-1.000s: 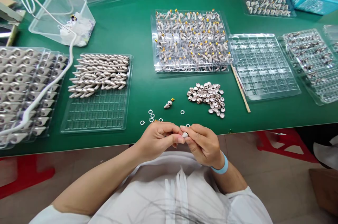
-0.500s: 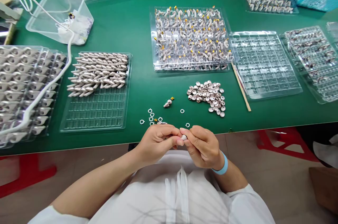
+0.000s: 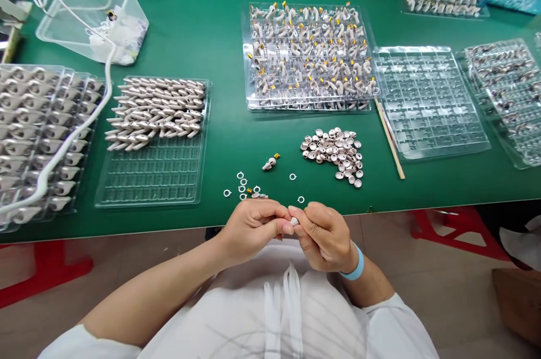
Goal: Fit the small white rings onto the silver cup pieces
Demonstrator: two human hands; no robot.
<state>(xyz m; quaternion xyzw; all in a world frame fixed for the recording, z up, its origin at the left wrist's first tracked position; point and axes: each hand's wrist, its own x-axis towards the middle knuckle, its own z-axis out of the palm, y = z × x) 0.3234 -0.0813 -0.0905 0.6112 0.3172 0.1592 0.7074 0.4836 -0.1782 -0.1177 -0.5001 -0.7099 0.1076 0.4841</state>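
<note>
tabletop (image 3: 220,139) spreads ahead of my grip | filled tray (image 3: 308,54) far ahead | cap pile (image 3: 333,153) ahead-right | my left hand (image 3: 253,229) and right hand (image 3: 325,235) meet, fingertips touching | loose rings (image 3: 240,184) just ahead-left | small white piece (image 3: 295,221) pinched tight between both grips, equally near each; long axis too small to tell

Table (image 3: 220,49): green top.
Trays (image 3: 426,122): clear, several, some filled.
Caps (image 3: 333,153): loose heap.
Rings (image 3: 240,184): scattered near edge.
Stick (image 3: 389,139): beside empty tray.
</note>
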